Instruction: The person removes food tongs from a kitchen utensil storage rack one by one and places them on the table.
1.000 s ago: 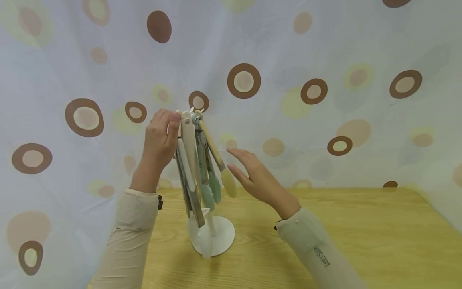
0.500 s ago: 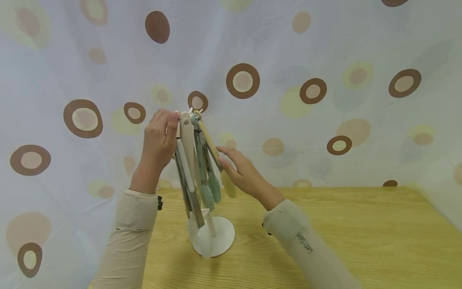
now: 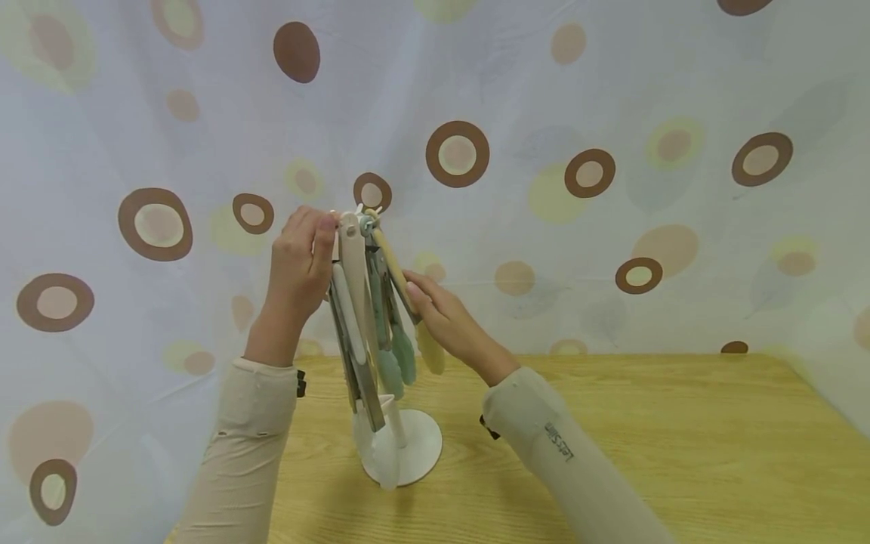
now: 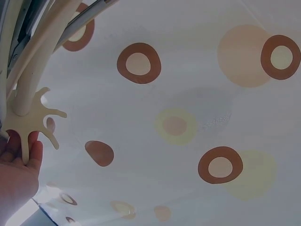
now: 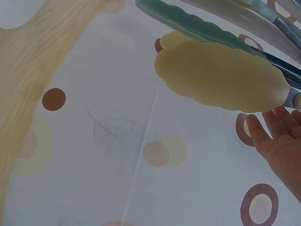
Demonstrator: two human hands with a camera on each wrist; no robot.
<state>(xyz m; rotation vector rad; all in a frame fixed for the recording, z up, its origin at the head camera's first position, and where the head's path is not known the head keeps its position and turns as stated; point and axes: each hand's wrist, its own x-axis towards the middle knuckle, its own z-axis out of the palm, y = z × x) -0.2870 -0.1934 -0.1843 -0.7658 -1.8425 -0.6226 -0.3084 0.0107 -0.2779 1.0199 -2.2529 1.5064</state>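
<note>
Touching yellow tongs (image 3: 431, 353) hung on a white stand (image 3: 423, 446)

Left hand (image 3: 297, 261): fingers bent about the hooked top of the white stand, gripping it. Right hand (image 3: 448, 321): fingers extended, tips at the handle of the yellow tongs. These hang head-down and tilted, beside green tongs (image 3: 405, 357). Round base rests on the wooden table (image 3: 646, 446).

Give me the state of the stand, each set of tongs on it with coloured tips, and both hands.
Stand: upright on the table
Yellow tongs: hanging
Green-tipped tongs: hanging
White-tipped tongs: hanging
Left hand: holding the stand's top
Right hand: fingers relaxed, at the yellow tongs' handle
</note>
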